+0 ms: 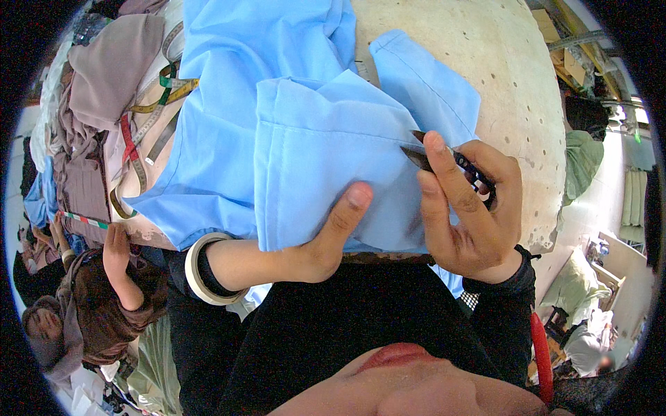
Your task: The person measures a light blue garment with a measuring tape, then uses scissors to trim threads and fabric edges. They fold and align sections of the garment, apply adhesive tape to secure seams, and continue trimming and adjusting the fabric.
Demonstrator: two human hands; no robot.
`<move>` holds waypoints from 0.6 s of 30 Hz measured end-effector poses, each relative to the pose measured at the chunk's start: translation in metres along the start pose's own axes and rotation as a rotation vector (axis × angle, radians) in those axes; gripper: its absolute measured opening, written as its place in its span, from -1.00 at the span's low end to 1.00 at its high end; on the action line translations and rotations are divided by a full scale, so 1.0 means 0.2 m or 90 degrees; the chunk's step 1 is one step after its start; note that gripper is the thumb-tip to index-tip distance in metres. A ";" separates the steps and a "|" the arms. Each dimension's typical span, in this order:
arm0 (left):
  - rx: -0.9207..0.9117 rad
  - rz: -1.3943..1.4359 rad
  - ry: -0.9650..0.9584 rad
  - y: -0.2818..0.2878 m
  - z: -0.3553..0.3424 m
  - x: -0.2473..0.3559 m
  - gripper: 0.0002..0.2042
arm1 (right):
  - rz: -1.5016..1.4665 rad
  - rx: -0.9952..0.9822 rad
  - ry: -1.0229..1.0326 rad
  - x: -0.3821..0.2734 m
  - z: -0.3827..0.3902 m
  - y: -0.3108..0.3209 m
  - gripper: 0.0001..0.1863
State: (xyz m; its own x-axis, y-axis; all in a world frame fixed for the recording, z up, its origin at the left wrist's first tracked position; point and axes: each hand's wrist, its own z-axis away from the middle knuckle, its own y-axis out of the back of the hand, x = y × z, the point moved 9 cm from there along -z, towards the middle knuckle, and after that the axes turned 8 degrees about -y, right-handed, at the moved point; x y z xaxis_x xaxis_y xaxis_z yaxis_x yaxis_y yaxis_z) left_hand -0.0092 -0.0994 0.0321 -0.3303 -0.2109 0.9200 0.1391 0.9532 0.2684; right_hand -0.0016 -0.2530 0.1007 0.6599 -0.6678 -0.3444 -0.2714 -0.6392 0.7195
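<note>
A light blue garment (326, 159) lies in front of me, with a stitched, folded hem on its raised part. My left hand (312, 253) grips this cloth from the near side. Its thumb presses on top while the other fingers are hidden under the fabric. In my right hand (475, 222) is a pair of thread snips (416, 159) with dark handles. The blades are apart and point left over the cloth. Around my left wrist sits a cream-coloured ring (194, 270).
The garment rests on a pale, worn table (517, 97). Tape measures (130, 135) and mauve cloth (114, 69) lie at the left. Beyond them a co-worker in brown (104, 298) holds one hand at the table edge. Green cloth (583, 163) hangs at the right.
</note>
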 end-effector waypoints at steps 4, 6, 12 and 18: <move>-0.012 0.024 0.023 -0.02 0.01 -0.03 -0.63 | 0.018 0.023 0.022 -0.01 0.00 0.00 -0.52; -0.017 0.000 0.016 -0.01 0.01 -0.02 -0.64 | 0.025 0.056 0.028 -0.01 0.00 0.01 -0.50; 0.014 0.012 0.008 0.00 0.00 0.02 -0.65 | 0.042 0.067 0.035 0.00 0.02 0.00 -0.49; -0.025 0.033 0.034 -0.03 0.01 -0.01 -0.66 | 0.048 0.071 0.030 0.00 0.01 0.02 -0.49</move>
State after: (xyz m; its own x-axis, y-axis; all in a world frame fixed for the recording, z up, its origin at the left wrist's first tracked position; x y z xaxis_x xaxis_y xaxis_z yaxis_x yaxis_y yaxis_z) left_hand -0.0115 -0.1038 0.0290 -0.2714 -0.1735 0.9467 0.1923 0.9540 0.2300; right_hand -0.0042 -0.2558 0.1019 0.6666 -0.6980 -0.2616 -0.3956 -0.6288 0.6694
